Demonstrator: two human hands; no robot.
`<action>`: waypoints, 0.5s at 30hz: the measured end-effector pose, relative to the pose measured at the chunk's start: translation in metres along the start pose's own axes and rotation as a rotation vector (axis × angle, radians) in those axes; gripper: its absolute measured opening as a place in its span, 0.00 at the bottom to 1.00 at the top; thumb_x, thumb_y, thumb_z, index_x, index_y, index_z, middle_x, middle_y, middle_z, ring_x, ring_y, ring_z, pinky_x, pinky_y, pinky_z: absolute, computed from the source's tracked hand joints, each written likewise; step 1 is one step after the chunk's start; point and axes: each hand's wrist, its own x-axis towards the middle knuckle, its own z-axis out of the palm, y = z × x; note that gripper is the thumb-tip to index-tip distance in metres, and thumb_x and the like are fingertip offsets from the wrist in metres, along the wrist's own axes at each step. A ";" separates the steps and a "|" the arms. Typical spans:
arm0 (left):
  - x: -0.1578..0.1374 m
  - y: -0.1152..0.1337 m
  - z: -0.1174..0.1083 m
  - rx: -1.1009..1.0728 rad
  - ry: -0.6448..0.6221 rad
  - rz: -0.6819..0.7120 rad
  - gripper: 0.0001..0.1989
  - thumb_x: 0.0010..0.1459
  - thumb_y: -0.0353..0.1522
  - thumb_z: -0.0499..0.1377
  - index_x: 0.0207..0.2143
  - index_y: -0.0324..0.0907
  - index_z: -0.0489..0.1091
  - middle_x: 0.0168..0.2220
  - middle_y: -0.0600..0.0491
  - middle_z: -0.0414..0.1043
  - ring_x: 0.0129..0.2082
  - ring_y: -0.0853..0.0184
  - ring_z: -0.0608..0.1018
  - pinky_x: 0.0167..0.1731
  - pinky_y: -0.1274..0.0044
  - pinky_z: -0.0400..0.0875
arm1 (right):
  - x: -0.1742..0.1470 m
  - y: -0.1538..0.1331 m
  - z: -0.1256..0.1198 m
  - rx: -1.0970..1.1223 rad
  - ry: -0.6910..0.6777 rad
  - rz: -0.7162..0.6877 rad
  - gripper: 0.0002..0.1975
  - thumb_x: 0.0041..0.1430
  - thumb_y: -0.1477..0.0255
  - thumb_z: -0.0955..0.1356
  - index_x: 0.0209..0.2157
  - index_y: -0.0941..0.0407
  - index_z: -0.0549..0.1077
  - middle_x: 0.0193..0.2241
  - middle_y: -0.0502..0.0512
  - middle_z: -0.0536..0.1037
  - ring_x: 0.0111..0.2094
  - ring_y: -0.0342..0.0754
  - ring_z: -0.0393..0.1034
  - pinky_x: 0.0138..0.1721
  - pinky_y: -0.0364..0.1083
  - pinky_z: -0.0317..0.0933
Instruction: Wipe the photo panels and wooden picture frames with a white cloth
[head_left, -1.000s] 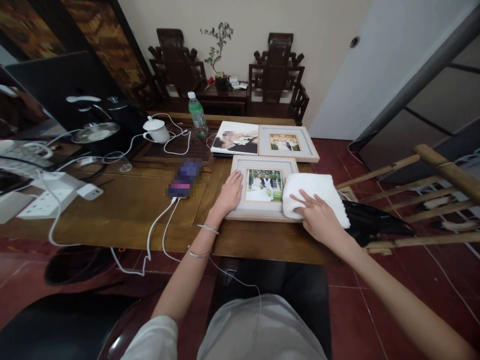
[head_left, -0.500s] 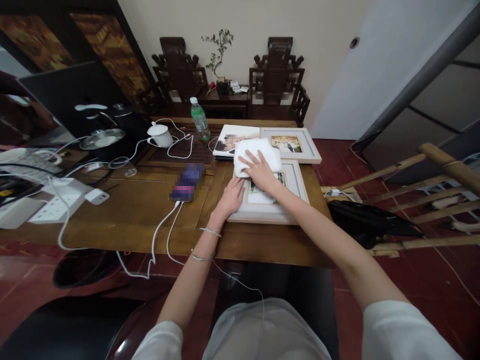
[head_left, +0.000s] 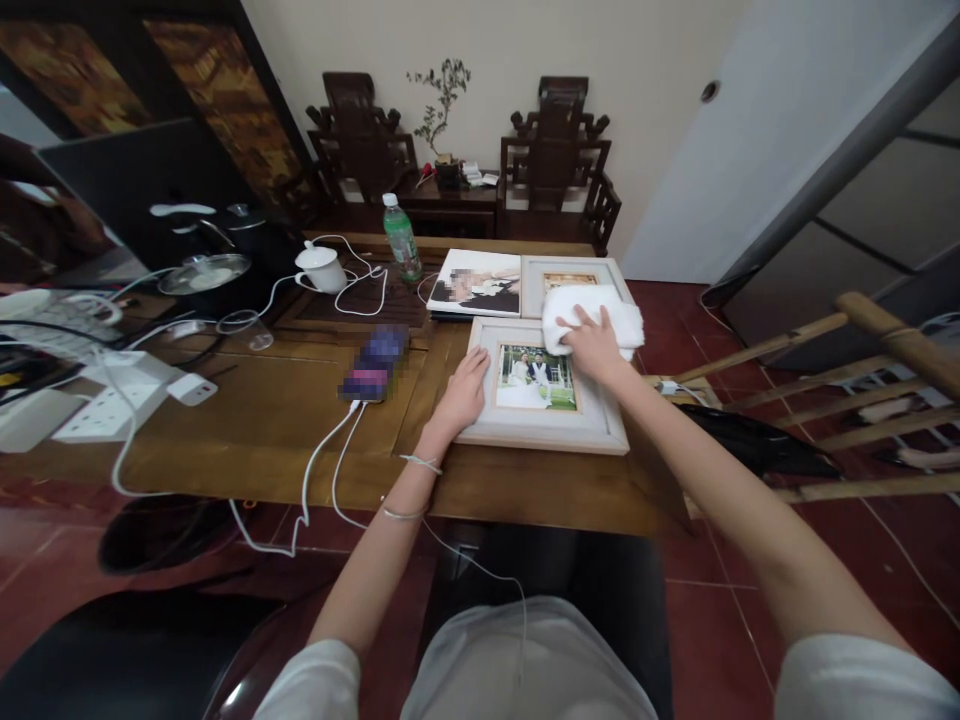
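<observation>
A framed photo of two people outdoors lies face up as the nearer picture frame (head_left: 540, 436), close to the table's front edge. At its far right corner, my right hand (head_left: 596, 345) presses down on a folded white cloth (head_left: 592, 305), fingers spread over it. The cloth also covers part of the farther picture frame (head_left: 630, 300). Along the nearer frame's left edge rests my left hand (head_left: 463, 392), its fingers stretched out and lying on the border. Left of the farther frame is a photo book or print (head_left: 480, 280) with a pixelated picture.
A phone (head_left: 375, 365) with charging cables lies left of my left hand. Behind it stand a green-labelled bottle (head_left: 403, 240) and a white lidded cup (head_left: 321, 268). Power strips (head_left: 112, 410), a pot (head_left: 206, 280) and a laptop (head_left: 150, 190) crowd the left. A bamboo rack (head_left: 825, 330) stands right.
My right hand has slid the white cloth rightward across the nearer frame's top, uncovering its photo and the print behind. My left hand stays at the frame's left edge.
</observation>
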 end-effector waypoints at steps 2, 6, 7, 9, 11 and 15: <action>0.000 -0.001 0.001 -0.030 0.026 -0.005 0.29 0.55 0.19 0.45 0.60 0.37 0.60 0.62 0.41 0.58 0.65 0.59 0.55 0.62 0.57 0.53 | -0.013 0.017 0.000 -0.031 -0.021 0.063 0.25 0.57 0.84 0.58 0.54 0.59 0.70 0.52 0.62 0.73 0.63 0.58 0.51 0.59 0.66 0.43; 0.000 0.000 0.002 -0.062 0.037 -0.022 0.30 0.54 0.18 0.45 0.60 0.37 0.59 0.62 0.42 0.58 0.65 0.58 0.55 0.62 0.56 0.52 | -0.045 0.028 -0.004 -0.030 -0.031 0.019 0.24 0.55 0.85 0.58 0.48 0.57 0.75 0.57 0.59 0.69 0.62 0.58 0.53 0.57 0.64 0.48; -0.001 0.000 0.002 -0.064 0.038 -0.026 0.30 0.54 0.18 0.45 0.60 0.37 0.59 0.62 0.42 0.58 0.65 0.58 0.55 0.62 0.56 0.52 | -0.054 0.026 -0.007 -0.024 -0.033 -0.018 0.23 0.55 0.86 0.58 0.46 0.57 0.76 0.58 0.57 0.67 0.62 0.58 0.53 0.57 0.63 0.49; -0.001 0.002 0.002 -0.065 0.049 -0.027 0.30 0.55 0.18 0.45 0.60 0.38 0.59 0.62 0.42 0.58 0.65 0.59 0.56 0.62 0.56 0.52 | -0.077 0.017 -0.013 -0.011 -0.048 -0.078 0.22 0.53 0.86 0.59 0.43 0.58 0.77 0.60 0.56 0.65 0.62 0.60 0.52 0.57 0.62 0.51; -0.001 0.003 0.002 -0.063 0.063 -0.024 0.30 0.54 0.18 0.45 0.60 0.38 0.60 0.62 0.43 0.59 0.65 0.59 0.56 0.62 0.56 0.52 | -0.102 0.006 -0.021 0.011 -0.077 -0.121 0.21 0.51 0.86 0.60 0.41 0.59 0.78 0.60 0.57 0.64 0.62 0.62 0.52 0.57 0.62 0.51; -0.001 0.005 0.001 -0.062 0.049 -0.040 0.30 0.54 0.18 0.45 0.60 0.37 0.60 0.62 0.42 0.58 0.65 0.58 0.56 0.62 0.55 0.52 | -0.147 -0.011 -0.041 0.098 -0.146 -0.193 0.24 0.45 0.87 0.61 0.40 0.58 0.78 0.60 0.56 0.65 0.62 0.63 0.52 0.58 0.63 0.51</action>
